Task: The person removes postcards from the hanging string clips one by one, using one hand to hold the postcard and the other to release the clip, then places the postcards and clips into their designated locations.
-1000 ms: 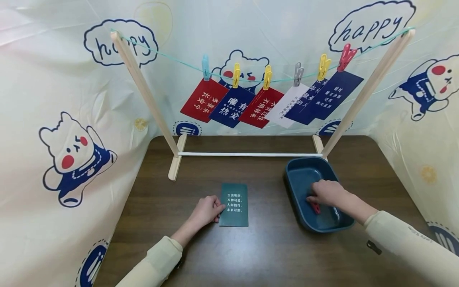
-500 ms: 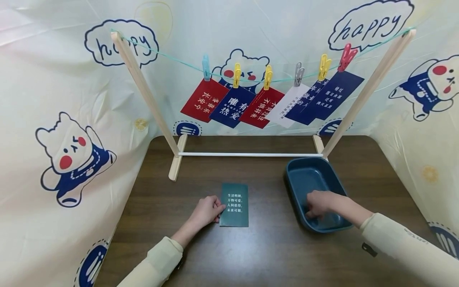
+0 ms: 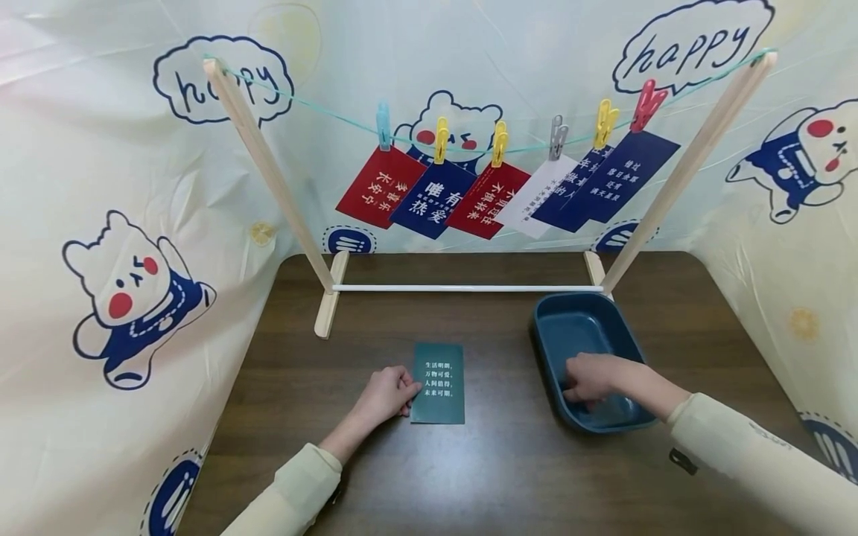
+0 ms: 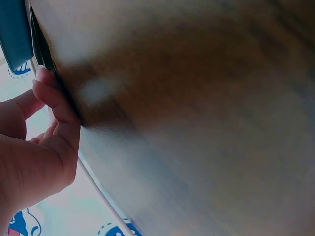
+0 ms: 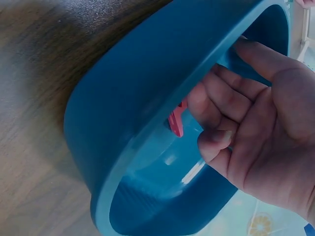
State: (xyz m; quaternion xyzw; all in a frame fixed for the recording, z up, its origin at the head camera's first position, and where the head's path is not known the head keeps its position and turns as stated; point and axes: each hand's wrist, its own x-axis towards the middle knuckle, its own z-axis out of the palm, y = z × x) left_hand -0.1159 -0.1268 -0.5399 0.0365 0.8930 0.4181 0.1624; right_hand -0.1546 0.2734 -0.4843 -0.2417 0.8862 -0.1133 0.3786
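A dark green card with white lettering lies on the table. My left hand pinches its left edge; in the left wrist view the card appears edge-on at the fingertips. My right hand reaches down into a blue plastic basin, fingers curled near its left wall. Beside those fingers, in the right wrist view, a red clothespin shows, partly hidden by the basin wall and the right hand. Whether the fingers grip it is hidden.
Behind the card stands a wooden frame with a white crossbar. Its green string carries several cards, such as a red card, hung by coloured clothespins. A patterned cloth surrounds the brown table.
My right hand has shifted left inside the basin, and the red clothespin has gone out of sight in the head view. The left hand and the green card stay put.
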